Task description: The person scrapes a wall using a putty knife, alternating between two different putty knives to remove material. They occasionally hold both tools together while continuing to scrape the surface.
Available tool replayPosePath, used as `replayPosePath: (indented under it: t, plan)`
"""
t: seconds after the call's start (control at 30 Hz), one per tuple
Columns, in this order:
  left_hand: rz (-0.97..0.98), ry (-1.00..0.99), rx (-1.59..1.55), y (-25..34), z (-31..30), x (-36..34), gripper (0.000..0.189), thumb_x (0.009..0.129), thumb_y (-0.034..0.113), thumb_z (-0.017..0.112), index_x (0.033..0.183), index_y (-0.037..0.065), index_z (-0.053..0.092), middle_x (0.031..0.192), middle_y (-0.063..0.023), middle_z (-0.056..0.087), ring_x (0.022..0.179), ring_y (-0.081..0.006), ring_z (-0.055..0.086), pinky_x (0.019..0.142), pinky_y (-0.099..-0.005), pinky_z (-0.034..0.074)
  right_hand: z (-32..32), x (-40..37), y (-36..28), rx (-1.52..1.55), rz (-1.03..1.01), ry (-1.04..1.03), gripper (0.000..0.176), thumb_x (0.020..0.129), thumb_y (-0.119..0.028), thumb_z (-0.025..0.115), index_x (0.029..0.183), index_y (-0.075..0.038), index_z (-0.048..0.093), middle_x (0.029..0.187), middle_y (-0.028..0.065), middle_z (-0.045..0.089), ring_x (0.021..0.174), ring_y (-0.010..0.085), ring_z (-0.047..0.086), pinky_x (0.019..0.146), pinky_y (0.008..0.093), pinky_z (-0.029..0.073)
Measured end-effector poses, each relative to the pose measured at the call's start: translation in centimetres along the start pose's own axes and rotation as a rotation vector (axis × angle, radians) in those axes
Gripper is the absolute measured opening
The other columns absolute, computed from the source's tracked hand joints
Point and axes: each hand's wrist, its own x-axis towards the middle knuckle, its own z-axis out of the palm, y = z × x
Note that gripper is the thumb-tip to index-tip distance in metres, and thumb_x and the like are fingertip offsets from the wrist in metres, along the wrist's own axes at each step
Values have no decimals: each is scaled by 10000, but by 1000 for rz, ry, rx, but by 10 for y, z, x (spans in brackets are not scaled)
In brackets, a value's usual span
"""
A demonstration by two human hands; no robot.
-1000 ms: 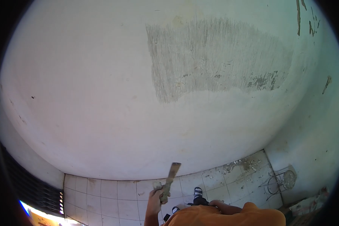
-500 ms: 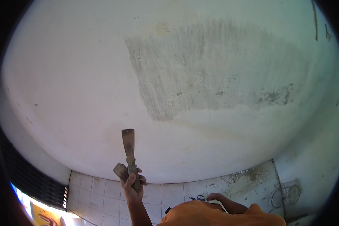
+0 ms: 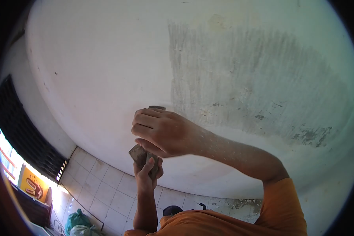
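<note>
Low in the head view, my left hand is closed around two scraping tools held together. One is a putty knife standing upright, with only its blade's top edge showing. The other, a shorter scraper, tilts left with its broad flat end out. My right hand has come across from the right, its fingers curled over the putty knife's blade just above my left hand. The palm side and the exact contact are hidden. Pale specks dot the right forearm.
Ahead is a white wall with a large grey scraped patch. Below lies a tiled floor with debris along the wall's foot. Green and pale bags sit lower left, near a dark slatted gate.
My right hand has risen from low at my right side to the putty knife's blade, covering most of it. The view has turned left, bringing the bags into sight.
</note>
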Motion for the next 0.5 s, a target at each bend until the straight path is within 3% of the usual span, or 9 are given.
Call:
replayPosePath:
  t: [0.03,0.13,0.17,0.27,0.37,0.5]
  plan:
    - [16,45,-3,-1,-1,4,360,801,134,594,1099,-12,454,770,-101,532,524,-147,498,399,-245,359,11,3,12,-61,-54,-26,96,809,-85,618,834,-23,549,894,104,572,900,248,597,902,377,478]
    - [132,-71,-35,-12,-20,17,384,808,102,616,1112,-72,461,836,-139,563,618,-205,569,469,-310,441,31,1,39,-211,-84,-293,104,817,-111,619,832,-15,580,895,103,598,928,243,607,1034,366,411]
    - [116,-68,2,-11,-20,18,383,799,87,616,1101,-86,456,828,-146,573,603,-234,586,543,-365,490,39,-2,46,-244,-77,-295,134,842,-152,608,807,-23,589,854,108,604,926,250,614,1078,384,370]
    - [54,-148,56,-8,-12,29,447,760,170,617,1082,-69,420,737,-145,545,539,-235,559,531,-424,512,46,0,56,-252,-100,-301,259,872,-221,581,679,-48,596,693,69,596,810,215,618,1007,352,418]
    - [0,-189,28,-7,-11,31,462,773,147,612,1107,-88,396,706,-158,535,467,-203,533,404,-312,478,24,20,50,-367,-36,-601,407,887,-266,550,525,-81,562,530,23,537,651,175,565,859,307,446]
    - [41,-260,-95,-9,0,34,470,791,138,617,1124,-95,381,674,-155,518,399,-167,475,311,-239,380,12,29,54,-340,-45,-574,437,847,-281,570,450,-100,528,452,-6,483,563,149,484,747,285,408]
